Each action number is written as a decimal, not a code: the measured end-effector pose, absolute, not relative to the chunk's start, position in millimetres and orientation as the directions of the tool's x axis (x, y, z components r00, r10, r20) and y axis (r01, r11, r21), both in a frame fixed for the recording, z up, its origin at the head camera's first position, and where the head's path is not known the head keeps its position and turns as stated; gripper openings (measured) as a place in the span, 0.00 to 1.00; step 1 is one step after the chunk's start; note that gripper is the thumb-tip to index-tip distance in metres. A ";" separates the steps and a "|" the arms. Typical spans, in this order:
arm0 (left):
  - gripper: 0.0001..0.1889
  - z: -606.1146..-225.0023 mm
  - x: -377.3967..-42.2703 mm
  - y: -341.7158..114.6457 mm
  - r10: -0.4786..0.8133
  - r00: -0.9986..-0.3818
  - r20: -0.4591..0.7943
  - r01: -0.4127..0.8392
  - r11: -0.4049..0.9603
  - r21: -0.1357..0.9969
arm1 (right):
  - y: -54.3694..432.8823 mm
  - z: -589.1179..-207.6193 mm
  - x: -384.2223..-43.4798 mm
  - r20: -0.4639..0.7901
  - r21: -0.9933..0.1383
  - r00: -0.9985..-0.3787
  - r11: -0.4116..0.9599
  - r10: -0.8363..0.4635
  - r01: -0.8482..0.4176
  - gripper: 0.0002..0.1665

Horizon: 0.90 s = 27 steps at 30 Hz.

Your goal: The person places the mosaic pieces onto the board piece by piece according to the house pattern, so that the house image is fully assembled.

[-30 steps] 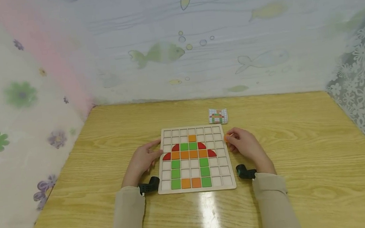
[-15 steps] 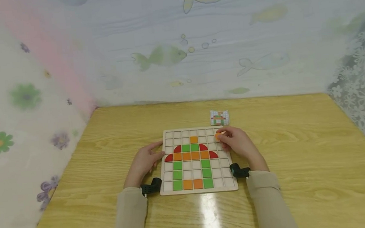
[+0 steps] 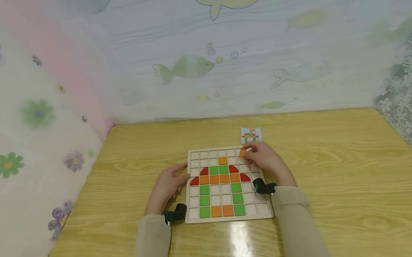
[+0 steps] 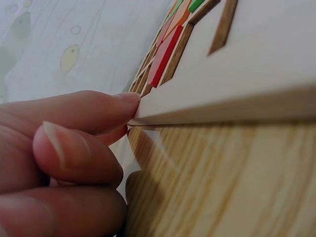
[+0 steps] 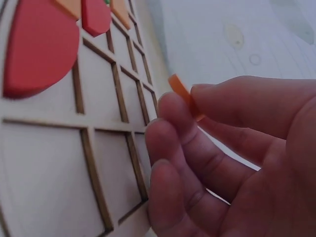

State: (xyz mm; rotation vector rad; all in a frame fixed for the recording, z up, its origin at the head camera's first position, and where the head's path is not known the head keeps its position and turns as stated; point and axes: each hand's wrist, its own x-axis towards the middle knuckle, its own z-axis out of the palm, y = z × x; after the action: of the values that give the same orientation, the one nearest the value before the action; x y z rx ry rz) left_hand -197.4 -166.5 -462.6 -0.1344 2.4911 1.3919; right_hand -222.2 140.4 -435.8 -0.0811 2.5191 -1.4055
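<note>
A square wooden grid board (image 3: 230, 219) lies on the table, with green and orange square tiles and red rounded tiles set in its cells. My left hand (image 3: 166, 188) rests at the board's left edge, its fingertips touching the rim in the left wrist view. Between thumb and finger, my right hand (image 3: 265, 159) pinches a thin orange tile (image 5: 180, 90) that looks rounded in the head view. It holds the tile above the board's upper right cells. A single orange square tile (image 3: 222, 160) sits in an upper cell, above the green pair.
Just behind the board lies a small pattern card (image 3: 251, 134) showing a similar coloured figure. Black wrist cameras (image 3: 264, 186) are strapped to both wrists, the right one overlapping the board's right side. A wall with fish drawings (image 3: 191, 66) borders the table's back.
My right hand has brought the orange tile leftward from beside the board to over its upper right cells. The left hand stays at the left edge. The head view has shifted slightly.
</note>
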 end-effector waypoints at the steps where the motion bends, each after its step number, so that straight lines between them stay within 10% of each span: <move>1: 0.22 -462.8 -197.3 -166.6 0.058 -0.955 -0.291 -0.218 0.530 0.820 | 139.7 -435.7 -223.6 -0.196 -0.843 -0.965 0.533 -0.173 0.076 0.15; 27: 0.22 -463.1 -196.7 -167.4 0.069 -0.959 -0.275 -0.201 0.520 0.830 | 102.7 -436.5 -246.1 -0.090 -0.797 -0.960 0.597 -0.264 -0.089 0.15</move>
State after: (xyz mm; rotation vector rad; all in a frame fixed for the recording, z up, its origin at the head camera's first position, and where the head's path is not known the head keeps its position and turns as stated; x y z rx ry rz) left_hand -196.7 -167.4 -463.1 -0.1108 2.4895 1.4127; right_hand -246.1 102.7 -436.5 -0.2946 2.6250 -1.2942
